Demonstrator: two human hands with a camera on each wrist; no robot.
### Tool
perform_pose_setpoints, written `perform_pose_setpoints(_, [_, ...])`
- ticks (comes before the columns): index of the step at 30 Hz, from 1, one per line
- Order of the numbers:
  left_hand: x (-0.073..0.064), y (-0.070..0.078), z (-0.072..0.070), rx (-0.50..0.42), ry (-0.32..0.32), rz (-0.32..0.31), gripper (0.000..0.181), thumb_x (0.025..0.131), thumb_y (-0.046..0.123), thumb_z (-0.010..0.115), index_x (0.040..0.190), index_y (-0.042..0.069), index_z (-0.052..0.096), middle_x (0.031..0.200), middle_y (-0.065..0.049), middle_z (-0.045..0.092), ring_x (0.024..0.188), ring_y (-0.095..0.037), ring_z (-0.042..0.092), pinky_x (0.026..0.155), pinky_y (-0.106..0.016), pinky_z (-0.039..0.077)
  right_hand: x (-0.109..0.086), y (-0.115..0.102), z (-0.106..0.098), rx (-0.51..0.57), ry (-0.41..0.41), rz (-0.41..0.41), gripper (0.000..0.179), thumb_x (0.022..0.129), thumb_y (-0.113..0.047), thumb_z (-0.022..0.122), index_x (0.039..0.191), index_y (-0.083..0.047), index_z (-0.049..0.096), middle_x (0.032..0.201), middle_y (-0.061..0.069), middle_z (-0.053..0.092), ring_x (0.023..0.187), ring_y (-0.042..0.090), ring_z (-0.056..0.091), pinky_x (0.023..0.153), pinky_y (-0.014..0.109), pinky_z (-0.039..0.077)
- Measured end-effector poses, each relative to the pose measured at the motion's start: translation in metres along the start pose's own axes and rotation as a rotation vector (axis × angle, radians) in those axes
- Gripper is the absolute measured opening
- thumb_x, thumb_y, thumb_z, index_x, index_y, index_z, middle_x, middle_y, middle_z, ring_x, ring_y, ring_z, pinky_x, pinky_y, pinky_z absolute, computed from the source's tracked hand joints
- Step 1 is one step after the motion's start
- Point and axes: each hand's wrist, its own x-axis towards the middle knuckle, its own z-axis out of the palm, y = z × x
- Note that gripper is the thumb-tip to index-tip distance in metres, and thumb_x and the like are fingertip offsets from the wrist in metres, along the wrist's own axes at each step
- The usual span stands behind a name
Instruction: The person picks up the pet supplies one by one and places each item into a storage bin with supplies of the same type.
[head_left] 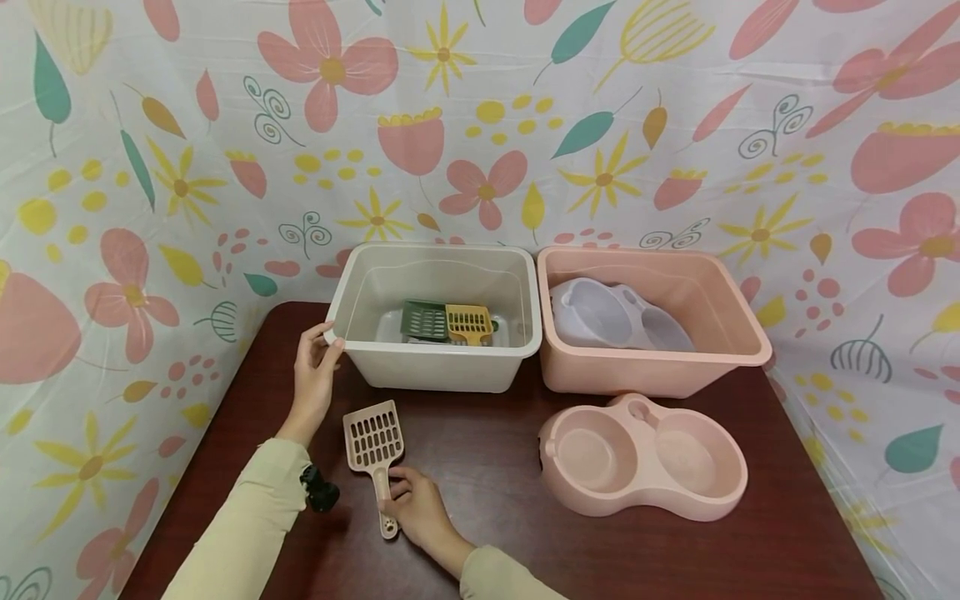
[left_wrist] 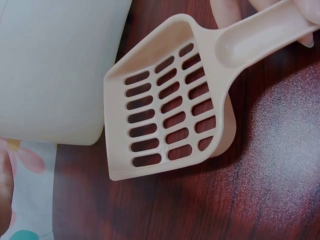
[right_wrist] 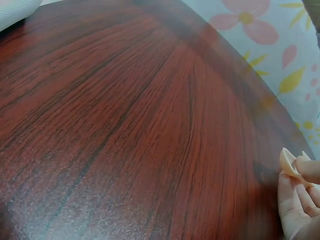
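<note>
At the left front corner of a light grey litter box (head_left: 442, 371), my left hand (head_left: 315, 367) holds the rim between thumb and fingers. My right hand (head_left: 423, 510) pinches the handle of a beige litter scoop (head_left: 381, 481), whose slotted head points toward the box. In the left wrist view the scoop (left_wrist: 215, 60) appears close up, its head beside the box wall (left_wrist: 55, 75). Only a sliver of a left finger (left_wrist: 5, 192) shows there. The right wrist view catches the right fingers (right_wrist: 295, 200) around the handle at its edge.
Inside the grey box lie a green scoop (head_left: 411, 319) and a yellow scoop (head_left: 468, 310). To its right stands a pink litter box (head_left: 622, 373) with a lavender double bowl (head_left: 600, 312) tilted in it. A pink double bowl (head_left: 643, 467) sits on the dark wooden table (head_left: 495, 467).
</note>
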Motion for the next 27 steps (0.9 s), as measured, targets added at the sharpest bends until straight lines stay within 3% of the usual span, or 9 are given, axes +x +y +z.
perform_pose_setpoints(27, [0.0,0.0,0.001,-0.01,0.012,0.01,0.042,0.102,0.009,0.052,0.141,-0.004,0.041,0.11,0.004,0.049,0.099,-0.006,0.052,0.082,-0.029,0.041,-0.013,-0.004,-0.014,0.036,-0.011,0.002,0.046,0.076,0.014,0.076,0.117,0.004,0.057,0.079,0.003,0.063,0.066,0.011,0.056,0.058,0.021,0.047])
